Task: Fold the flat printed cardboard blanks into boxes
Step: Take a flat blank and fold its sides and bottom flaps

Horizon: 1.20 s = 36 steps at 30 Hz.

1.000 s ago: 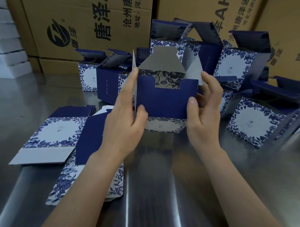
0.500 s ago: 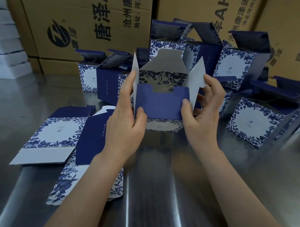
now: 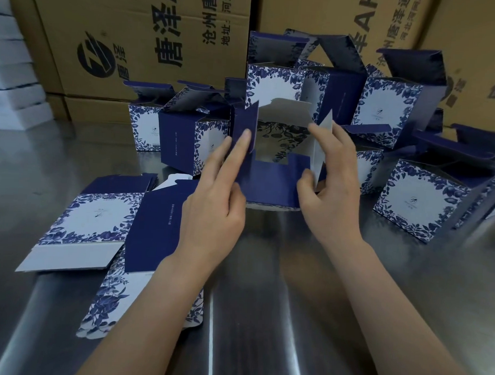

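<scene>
A half-formed navy box (image 3: 271, 185) with a blue floral print stands open-ended on the steel table, its flaps up. My left hand (image 3: 215, 197) presses its straight fingers against the box's left navy side flap. My right hand (image 3: 331, 190) pinches the white right side flap between thumb and fingers. The rear flap with a notched top stands upright behind. Flat printed blanks (image 3: 99, 227) lie fanned out on the table to the left, under my left forearm.
Several folded boxes with raised lids (image 3: 420, 199) crowd the back and right of the steel table (image 3: 264, 314). Large brown shipping cartons (image 3: 139, 43) wall off the rear. White stacked items (image 3: 11, 75) sit far left.
The near navy flap has gone down inward. My left hand has shifted from the box's corner onto the left side flap, and my right hand now pinches the right flap.
</scene>
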{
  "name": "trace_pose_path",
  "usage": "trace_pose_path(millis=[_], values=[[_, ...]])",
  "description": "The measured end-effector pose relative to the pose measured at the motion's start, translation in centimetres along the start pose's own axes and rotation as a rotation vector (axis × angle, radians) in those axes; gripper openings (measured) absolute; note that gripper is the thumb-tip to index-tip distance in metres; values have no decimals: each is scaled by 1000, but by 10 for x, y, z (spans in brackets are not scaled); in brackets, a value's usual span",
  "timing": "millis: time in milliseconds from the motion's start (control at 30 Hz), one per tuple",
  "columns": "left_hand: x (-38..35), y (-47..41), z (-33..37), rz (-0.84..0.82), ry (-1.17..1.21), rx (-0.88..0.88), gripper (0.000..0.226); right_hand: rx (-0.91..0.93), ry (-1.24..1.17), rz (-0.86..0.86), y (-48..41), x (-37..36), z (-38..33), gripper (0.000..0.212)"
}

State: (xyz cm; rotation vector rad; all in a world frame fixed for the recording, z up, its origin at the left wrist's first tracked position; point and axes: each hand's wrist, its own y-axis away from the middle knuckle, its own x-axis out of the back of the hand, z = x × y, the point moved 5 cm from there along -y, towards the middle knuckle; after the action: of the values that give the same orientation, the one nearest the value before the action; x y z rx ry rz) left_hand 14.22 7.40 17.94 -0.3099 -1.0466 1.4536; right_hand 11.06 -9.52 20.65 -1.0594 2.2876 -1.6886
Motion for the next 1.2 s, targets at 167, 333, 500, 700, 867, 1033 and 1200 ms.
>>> trace_pose_path(millis=[167,333,500,700,867,1033,1200], values=[[-4,2,3,-51,-31,-8,70,23,93,21,-1,5,-5,53],[-8,3,7,-95,-70,-27,72,-21,192,35,-4,9,-1,48],[-15,5,7,-157,-144,10,72,-52,148,-25,-6,8,-2,49],[-15,5,6,-160,-117,40,64,-56,-4,-61,-9,12,-3,50],[-18,6,5,-139,-116,68,53,-59,-168,-93,-11,18,0,61],[-12,5,2,-46,-120,77,45,-71,-188,-120,-13,18,3,65],[-11,4,-2,6,-128,35,40,6,-119,-113,-16,15,4,52]])
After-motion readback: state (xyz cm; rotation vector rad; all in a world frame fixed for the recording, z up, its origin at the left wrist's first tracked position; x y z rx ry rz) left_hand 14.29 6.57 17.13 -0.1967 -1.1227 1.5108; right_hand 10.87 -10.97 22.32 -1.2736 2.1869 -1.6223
